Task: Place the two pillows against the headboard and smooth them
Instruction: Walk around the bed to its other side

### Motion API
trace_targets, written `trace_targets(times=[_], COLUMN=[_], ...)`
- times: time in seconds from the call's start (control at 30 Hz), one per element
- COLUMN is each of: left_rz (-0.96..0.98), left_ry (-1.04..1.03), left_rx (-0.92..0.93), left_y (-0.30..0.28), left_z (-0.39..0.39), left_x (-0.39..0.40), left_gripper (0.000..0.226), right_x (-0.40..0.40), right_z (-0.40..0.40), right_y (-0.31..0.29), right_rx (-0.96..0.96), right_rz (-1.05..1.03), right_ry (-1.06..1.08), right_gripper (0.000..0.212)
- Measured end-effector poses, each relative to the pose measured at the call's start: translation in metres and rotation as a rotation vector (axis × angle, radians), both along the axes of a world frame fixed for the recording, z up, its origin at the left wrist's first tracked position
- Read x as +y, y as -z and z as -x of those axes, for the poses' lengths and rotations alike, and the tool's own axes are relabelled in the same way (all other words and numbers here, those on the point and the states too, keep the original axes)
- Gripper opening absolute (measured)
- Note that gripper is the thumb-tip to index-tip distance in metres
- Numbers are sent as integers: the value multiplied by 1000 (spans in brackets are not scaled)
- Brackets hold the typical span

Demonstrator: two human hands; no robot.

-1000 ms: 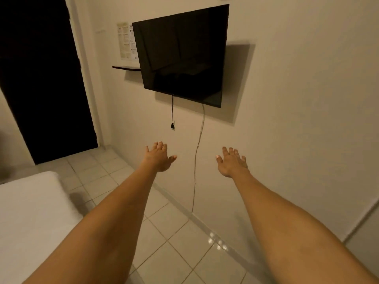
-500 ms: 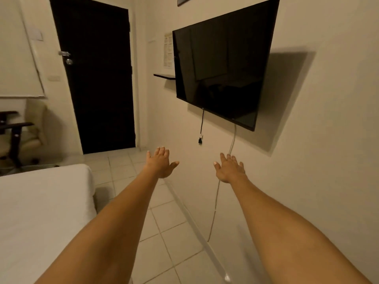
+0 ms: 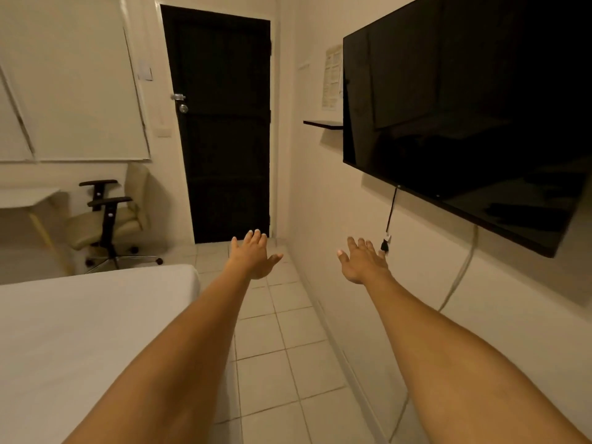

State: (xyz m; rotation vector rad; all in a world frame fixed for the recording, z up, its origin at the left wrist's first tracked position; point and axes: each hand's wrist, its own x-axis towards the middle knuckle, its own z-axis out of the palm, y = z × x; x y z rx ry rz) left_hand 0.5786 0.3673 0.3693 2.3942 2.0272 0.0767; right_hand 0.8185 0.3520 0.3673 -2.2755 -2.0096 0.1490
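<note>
1. Bed (image 3: 80, 331), white sheet, nearest; one corner in view, its surface bare as far as it shows. Neither pillow nor headboard appears anywhere; where they lie cannot be told.
2. Beyond the bed's corner, over the tiled floor (image 3: 282, 331): left hand (image 3: 253, 256) and right hand (image 3: 363, 261), arms stretched forward, fingers spread and slack, gripping nothing.
3. Past the bed's foot: office chair (image 3: 109, 219); dark door (image 3: 224, 123) farther still. Television (image 3: 464, 116) on the wall opposite the bed's side.
4. Judgement: pillows should be light, soft, floppy; take each by both short ends or under the middle, then flatten with open palms.
</note>
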Motion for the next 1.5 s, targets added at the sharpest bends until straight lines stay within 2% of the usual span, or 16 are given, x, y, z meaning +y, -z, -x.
trace_targets(times=[0.2,0.47,0.77,1.1,1.5], left_rz=[23,-37,1,-19,-30], left_ry=[-37,-109,-225,-296,-349], left_rx=[-6,-44,2,-28,-24], left_y=[-9,-34,-20,-41,-37], left_z=[36,90,125,155,245], left_x=[117,248,398,566,778], left_gripper=[74,74,75,76,76], right_x=[126,276,450,634,861], right_z=[43,94,139,165,251], right_y=[-9,-38,-31,-35,-34], right_rx=[23,-2,10,-13,-8], right_rz=[8,-18,-32,-16,-54], right_ry=[-38,-106,-248,-322,-374], right_gripper=[63,63,62,63,64])
